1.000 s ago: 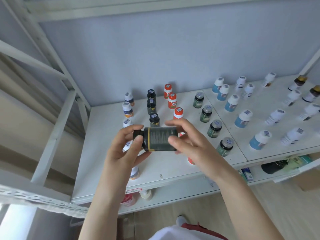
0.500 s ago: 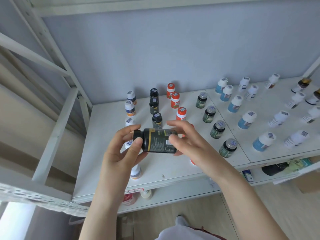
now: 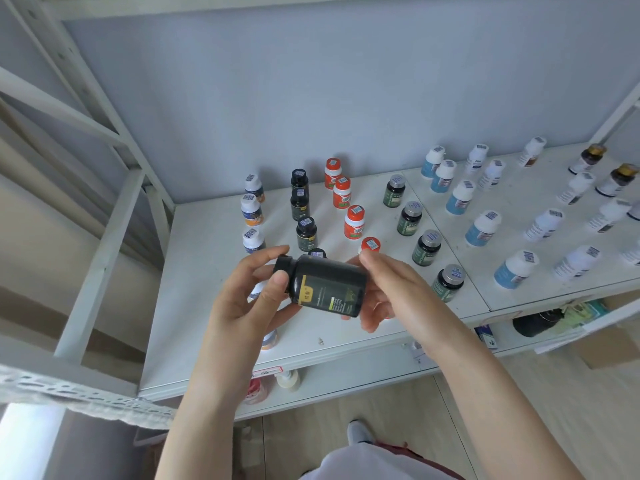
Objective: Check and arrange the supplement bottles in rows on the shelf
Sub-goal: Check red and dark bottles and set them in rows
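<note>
Sideways above the front of the white shelf [image 3: 194, 306], a black bottle [image 3: 325, 289] with a yellow-edged label is held between both hands, its cap pointing to the person's left. The left hand [image 3: 242, 303] has its grip closed round the cap end, thumb across the neck and fingers curled behind. The right hand [image 3: 391, 289] has its grip on the base end, thumb on top and fingers wrapped underneath. Just behind the held bottle, a row of matching black bottles [image 3: 306, 233] runs back toward the wall [image 3: 346, 98]. To its left stand white-capped bottles [image 3: 251, 210] with blue and orange labels, to its right a row of orange bottles [image 3: 354, 221], then dark bottles with green labels [image 3: 409, 218], then white bottles with blue labels [image 3: 483, 228]. These standing ones carry barcode stickers on their caps.
</note>
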